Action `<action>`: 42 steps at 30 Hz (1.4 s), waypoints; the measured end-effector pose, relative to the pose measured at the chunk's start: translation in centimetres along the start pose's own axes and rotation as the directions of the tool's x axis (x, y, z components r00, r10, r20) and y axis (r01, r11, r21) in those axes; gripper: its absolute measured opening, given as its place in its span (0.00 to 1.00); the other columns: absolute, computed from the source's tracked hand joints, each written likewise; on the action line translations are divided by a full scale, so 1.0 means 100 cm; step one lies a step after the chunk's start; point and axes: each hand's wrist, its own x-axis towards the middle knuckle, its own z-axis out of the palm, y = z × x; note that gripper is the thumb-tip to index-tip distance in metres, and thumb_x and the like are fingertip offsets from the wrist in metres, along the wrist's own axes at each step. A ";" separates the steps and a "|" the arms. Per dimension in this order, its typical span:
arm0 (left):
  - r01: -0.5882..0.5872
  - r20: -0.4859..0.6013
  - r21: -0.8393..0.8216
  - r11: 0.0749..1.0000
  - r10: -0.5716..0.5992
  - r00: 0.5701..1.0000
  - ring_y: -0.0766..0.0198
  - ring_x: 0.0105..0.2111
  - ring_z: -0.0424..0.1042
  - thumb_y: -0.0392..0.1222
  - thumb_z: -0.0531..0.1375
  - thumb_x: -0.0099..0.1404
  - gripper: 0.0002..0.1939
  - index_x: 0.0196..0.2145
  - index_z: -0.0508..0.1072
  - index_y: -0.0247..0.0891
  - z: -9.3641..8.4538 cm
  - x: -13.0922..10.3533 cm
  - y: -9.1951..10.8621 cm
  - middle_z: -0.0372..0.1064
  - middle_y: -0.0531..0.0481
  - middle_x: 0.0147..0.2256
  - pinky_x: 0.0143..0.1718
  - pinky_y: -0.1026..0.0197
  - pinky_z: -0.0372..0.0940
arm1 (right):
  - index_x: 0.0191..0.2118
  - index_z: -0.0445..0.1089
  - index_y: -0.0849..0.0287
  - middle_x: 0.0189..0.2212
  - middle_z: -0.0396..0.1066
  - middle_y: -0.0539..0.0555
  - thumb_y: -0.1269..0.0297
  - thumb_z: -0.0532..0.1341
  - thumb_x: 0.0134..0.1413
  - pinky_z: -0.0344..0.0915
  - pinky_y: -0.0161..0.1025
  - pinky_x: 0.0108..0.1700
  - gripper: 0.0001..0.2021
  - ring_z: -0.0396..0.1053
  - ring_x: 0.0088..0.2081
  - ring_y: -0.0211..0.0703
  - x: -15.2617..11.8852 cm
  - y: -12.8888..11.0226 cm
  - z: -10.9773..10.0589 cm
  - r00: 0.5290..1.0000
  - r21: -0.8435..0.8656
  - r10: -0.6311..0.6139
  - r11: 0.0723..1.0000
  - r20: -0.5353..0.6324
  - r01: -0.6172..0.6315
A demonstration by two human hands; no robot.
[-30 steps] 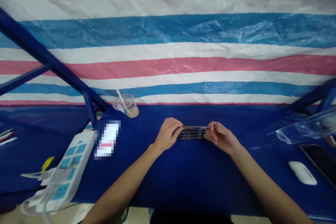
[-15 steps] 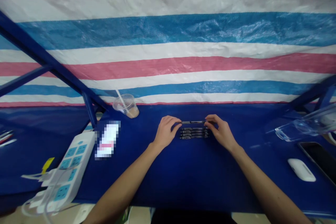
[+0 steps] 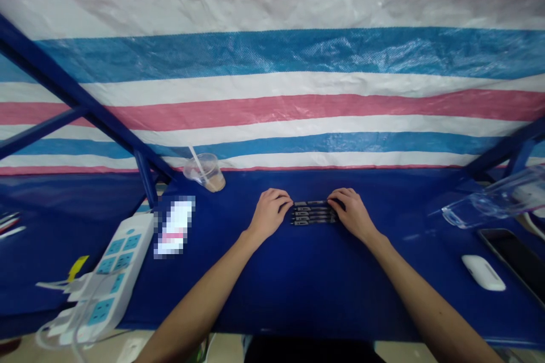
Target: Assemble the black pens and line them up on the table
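— How are the fingers standing?

— The left hand (image 3: 271,211) and the right hand (image 3: 349,212) are each pinching narrowly, thumb against fingers, one end of the uppermost pen (image 3: 311,203), near the centre of the frame.

— Why are they holding both ends?

— In my opinion, this grip is helping it to lie parallel with the other pens (image 3: 313,217), which are resting in a row just below it. Whether it is touching the nearest one, I cannot tell.

— And what is lying farther out?

— On the blue table (image 3: 315,289), the cup (image 3: 207,167) is standing left of centre, the power strip (image 3: 128,261) is lying lower left, and the white case (image 3: 483,272) is lying lower right, perhaps for giving both hands room.
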 end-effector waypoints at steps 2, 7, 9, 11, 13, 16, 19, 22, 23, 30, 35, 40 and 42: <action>0.004 0.002 -0.008 1.000 -0.004 1.000 0.56 0.46 0.73 0.43 0.59 0.75 0.09 0.40 0.80 0.41 -0.001 0.000 0.001 0.77 0.48 0.44 0.50 0.48 0.65 | 0.40 0.77 0.55 0.42 0.77 0.58 0.59 0.56 0.70 0.64 0.54 0.51 0.13 0.69 0.45 0.55 0.000 0.001 0.000 1.000 -0.001 -0.004 1.000 0.002 0.004; 0.015 -0.003 -0.028 1.000 -0.015 1.000 0.56 0.46 0.73 0.44 0.57 0.76 0.11 0.43 0.79 0.42 -0.004 0.001 0.005 0.76 0.47 0.44 0.51 0.48 0.66 | 0.40 0.77 0.55 0.42 0.76 0.59 0.56 0.58 0.70 0.65 0.54 0.51 0.13 0.69 0.45 0.55 0.000 -0.002 -0.002 1.000 0.036 -0.012 0.999 -0.013 0.012; 0.010 0.003 -0.036 0.999 -0.009 1.000 0.56 0.47 0.72 0.44 0.57 0.76 0.10 0.44 0.79 0.42 -0.006 0.001 0.008 0.76 0.47 0.44 0.52 0.48 0.65 | 0.41 0.77 0.55 0.42 0.76 0.59 0.55 0.59 0.68 0.65 0.55 0.51 0.12 0.69 0.46 0.55 0.000 -0.007 -0.004 0.999 0.048 -0.042 0.998 -0.023 0.043; -0.008 0.011 -0.049 0.999 0.008 1.000 0.56 0.48 0.72 0.44 0.57 0.76 0.10 0.45 0.78 0.43 -0.007 0.001 0.010 0.76 0.47 0.45 0.52 0.49 0.65 | 0.41 0.77 0.54 0.44 0.75 0.59 0.55 0.61 0.67 0.65 0.55 0.51 0.10 0.68 0.48 0.55 -0.001 -0.013 -0.007 0.994 0.051 -0.106 0.993 -0.016 0.107; -0.030 0.017 -0.062 0.998 0.031 0.999 0.56 0.48 0.72 0.43 0.57 0.76 0.10 0.45 0.78 0.43 -0.008 0.001 0.012 0.76 0.47 0.45 0.52 0.49 0.65 | 0.39 0.78 0.53 0.46 0.75 0.59 0.57 0.63 0.66 0.65 0.55 0.52 0.09 0.67 0.49 0.56 -0.002 -0.020 -0.009 0.984 0.052 -0.178 0.983 0.008 0.177; -0.055 0.025 -0.074 0.996 0.057 0.998 0.56 0.48 0.71 0.43 0.56 0.76 0.10 0.46 0.77 0.43 -0.008 0.001 0.014 0.76 0.47 0.45 0.53 0.48 0.64 | 0.38 0.77 0.53 0.47 0.74 0.58 0.59 0.64 0.66 0.65 0.56 0.51 0.07 0.67 0.49 0.56 -0.005 -0.028 -0.009 0.967 0.049 -0.249 0.968 0.053 0.246; -0.063 0.052 -0.085 0.994 0.068 0.996 0.55 0.50 0.71 0.43 0.55 0.77 0.11 0.48 0.77 0.42 -0.008 0.002 0.015 0.76 0.46 0.47 0.53 0.48 0.64 | 0.37 0.78 0.53 0.46 0.75 0.59 0.59 0.64 0.65 0.65 0.56 0.52 0.07 0.66 0.49 0.56 -0.006 -0.033 -0.009 0.952 0.052 -0.290 0.957 0.102 0.286; -0.062 0.083 -0.096 0.993 0.070 0.994 0.55 0.51 0.70 0.43 0.54 0.77 0.12 0.49 0.77 0.43 -0.007 0.002 0.015 0.75 0.46 0.49 0.53 0.48 0.64 | 0.36 0.78 0.54 0.47 0.75 0.59 0.59 0.65 0.65 0.65 0.56 0.51 0.07 0.66 0.50 0.56 -0.006 -0.037 -0.009 0.939 0.059 -0.311 0.950 0.148 0.305; -0.060 0.087 -0.098 0.993 0.069 0.994 0.55 0.51 0.70 0.43 0.54 0.77 0.12 0.50 0.76 0.43 -0.007 0.002 0.015 0.75 0.46 0.49 0.54 0.47 0.64 | 0.36 0.78 0.54 0.47 0.74 0.59 0.59 0.65 0.65 0.65 0.56 0.51 0.07 0.66 0.50 0.56 -0.006 -0.037 -0.010 0.935 0.063 -0.317 0.948 0.161 0.311; -0.072 0.079 -0.103 0.992 0.080 0.994 0.55 0.51 0.70 0.42 0.55 0.77 0.11 0.49 0.77 0.42 -0.007 0.002 0.016 0.75 0.47 0.49 0.53 0.48 0.64 | 0.34 0.79 0.53 0.49 0.74 0.59 0.58 0.68 0.61 0.65 0.58 0.53 0.06 0.66 0.53 0.58 -0.007 -0.041 -0.010 0.910 0.069 -0.357 0.934 0.210 0.351; -0.096 0.065 -0.117 0.988 0.104 0.992 0.56 0.51 0.70 0.42 0.54 0.77 0.12 0.48 0.78 0.42 -0.007 0.002 0.017 0.75 0.46 0.49 0.53 0.49 0.64 | 0.37 0.79 0.53 0.50 0.73 0.59 0.61 0.69 0.60 0.67 0.58 0.53 0.03 0.66 0.53 0.57 -0.009 -0.043 -0.009 0.894 0.085 -0.384 0.923 0.232 0.375; -0.136 0.031 -0.140 0.981 0.142 0.989 0.57 0.50 0.70 0.42 0.55 0.77 0.12 0.47 0.78 0.42 -0.008 0.001 0.017 0.75 0.46 0.48 0.54 0.49 0.63 | 0.38 0.79 0.55 0.49 0.75 0.58 0.65 0.67 0.62 0.69 0.57 0.53 0.02 0.67 0.52 0.55 -0.008 -0.043 -0.011 0.898 0.108 -0.392 0.920 0.203 0.377; -0.164 0.024 -0.146 0.976 0.170 0.985 0.57 0.50 0.70 0.42 0.56 0.77 0.11 0.46 0.78 0.42 -0.010 0.001 0.018 0.76 0.47 0.48 0.54 0.49 0.63 | 0.38 0.79 0.55 0.49 0.76 0.58 0.66 0.67 0.63 0.69 0.57 0.53 0.03 0.67 0.51 0.55 -0.007 -0.042 -0.012 0.901 0.114 -0.391 0.920 0.190 0.375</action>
